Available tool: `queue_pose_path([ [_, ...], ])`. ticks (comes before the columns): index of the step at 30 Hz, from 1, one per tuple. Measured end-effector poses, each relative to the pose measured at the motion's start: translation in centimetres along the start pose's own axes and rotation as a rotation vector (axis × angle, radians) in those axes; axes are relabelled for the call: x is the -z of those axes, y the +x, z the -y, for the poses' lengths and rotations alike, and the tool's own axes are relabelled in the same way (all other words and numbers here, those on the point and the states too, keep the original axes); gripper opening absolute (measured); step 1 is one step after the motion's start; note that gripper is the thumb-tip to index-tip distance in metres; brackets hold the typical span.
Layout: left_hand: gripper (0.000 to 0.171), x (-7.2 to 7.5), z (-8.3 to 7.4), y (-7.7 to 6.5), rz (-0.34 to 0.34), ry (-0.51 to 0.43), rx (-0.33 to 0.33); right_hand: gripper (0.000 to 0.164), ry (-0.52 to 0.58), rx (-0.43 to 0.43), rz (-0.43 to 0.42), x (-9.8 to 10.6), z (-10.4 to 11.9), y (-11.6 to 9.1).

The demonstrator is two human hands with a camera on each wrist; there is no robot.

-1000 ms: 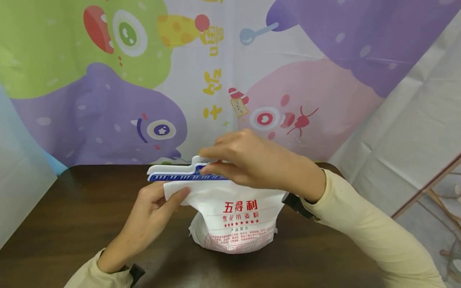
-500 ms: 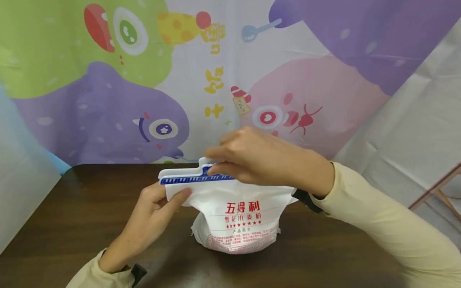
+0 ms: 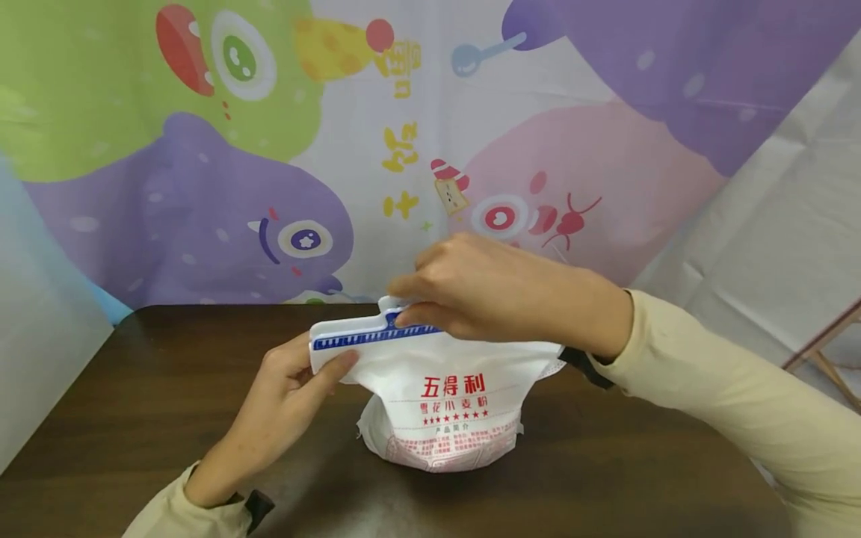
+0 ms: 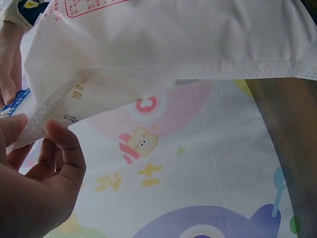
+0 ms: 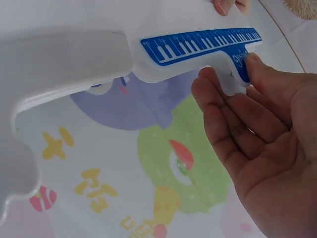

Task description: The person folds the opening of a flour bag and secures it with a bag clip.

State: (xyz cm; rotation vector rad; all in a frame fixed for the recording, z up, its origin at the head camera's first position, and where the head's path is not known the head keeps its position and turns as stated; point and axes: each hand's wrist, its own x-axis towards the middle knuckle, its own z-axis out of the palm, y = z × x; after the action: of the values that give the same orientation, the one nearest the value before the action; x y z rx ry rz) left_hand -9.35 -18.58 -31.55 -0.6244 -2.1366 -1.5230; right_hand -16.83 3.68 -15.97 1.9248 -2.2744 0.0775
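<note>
A white flour bag (image 3: 452, 403) with red Chinese print stands upright on the table, its top edge drawn flat. My left hand (image 3: 285, 407) pinches the bag's upper left corner between thumb and fingers; the left wrist view shows this hand (image 4: 52, 173) on the bag's seamed edge (image 4: 148, 39). With thumb and fingers, my right hand (image 3: 501, 291) grips the handle of a long white bag clip (image 3: 350, 329). The clip lies along the bag's top edge. In the right wrist view, a blue piano-key strip (image 5: 203, 44) runs along the clip. The right hand hides the clip's right part in the head view.
The dark wooden table (image 3: 181, 388) extends around the bag. Behind it hangs a cartoon-printed cloth (image 3: 403, 261). A wooden-framed object (image 3: 824, 359) shows at the right, beyond the table.
My right hand has moved right and the clip has come down from above the bag's top edge onto it. The clip's parted bars now lie closer together. The left hand keeps its pinch.
</note>
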Motion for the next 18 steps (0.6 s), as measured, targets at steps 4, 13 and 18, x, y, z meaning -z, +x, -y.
queue_pose_path([
  [4, 0.017, 0.1, 0.0, 0.0, 0.027, 0.006, 0.011, 0.014, -0.051, 0.017, 0.033, -0.4, 0.1, 0.1],
  [13, 0.015, 0.2, 0.0, 0.2, 0.040, -0.001, 0.036, 0.018, 0.017, 0.011, 0.009, -1.2, -0.3, 0.0],
  [18, 0.021, 0.2, 0.0, 0.0, -0.006, 0.008, 0.040, 0.021, 0.088, 0.029, -0.041, -1.7, -0.6, -0.1],
])
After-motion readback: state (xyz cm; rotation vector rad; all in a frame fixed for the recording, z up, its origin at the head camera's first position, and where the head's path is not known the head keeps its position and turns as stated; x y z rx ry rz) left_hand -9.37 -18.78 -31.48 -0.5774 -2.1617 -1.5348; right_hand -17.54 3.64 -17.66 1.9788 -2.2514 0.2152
